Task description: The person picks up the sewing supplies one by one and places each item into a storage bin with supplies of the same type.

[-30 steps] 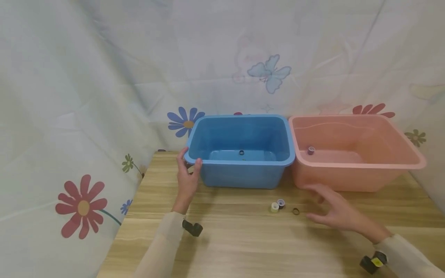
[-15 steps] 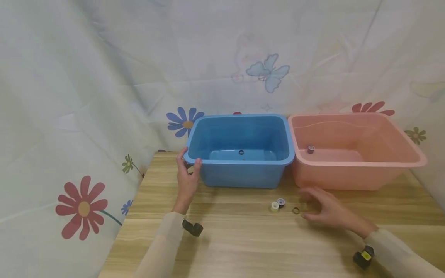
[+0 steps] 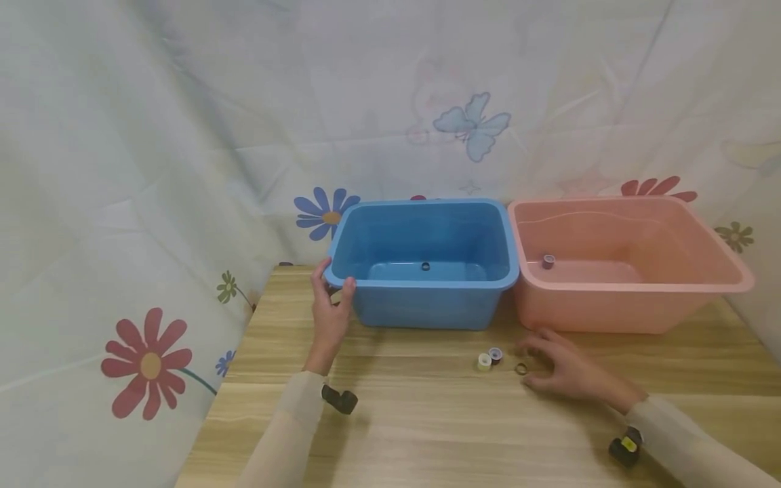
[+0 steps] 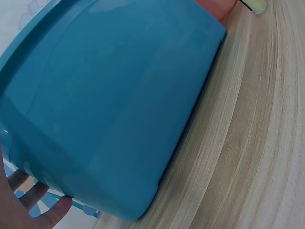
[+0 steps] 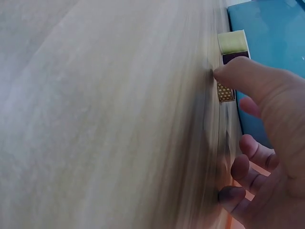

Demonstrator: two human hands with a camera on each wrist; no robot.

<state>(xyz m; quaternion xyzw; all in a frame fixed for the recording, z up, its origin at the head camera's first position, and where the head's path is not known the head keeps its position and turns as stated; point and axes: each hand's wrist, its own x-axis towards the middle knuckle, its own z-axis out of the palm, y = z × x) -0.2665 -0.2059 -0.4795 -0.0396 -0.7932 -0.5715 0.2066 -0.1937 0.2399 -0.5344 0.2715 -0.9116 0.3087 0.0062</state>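
At the front left corner of the blue tub, my left hand grips the rim, thumb on the front side and fingers on the left side. My right hand is low over the table, thumb and fingers apart about a small ring. This ring shows a gold dotted band in the right wrist view, partly behind the thumb. Left of it a pale yellow spool and a dark spool with a whitish top stand side by side.
A pink tub stands right beside the blue one, with a small purplish spool on its floor. Inside the blue tub lies a dark ring. Behind the wooden table hangs a flowered curtain.
My right hand has moved left, in toward the ring, and its fingers have drawn a little closer together. The left hand stays at the blue tub's corner.
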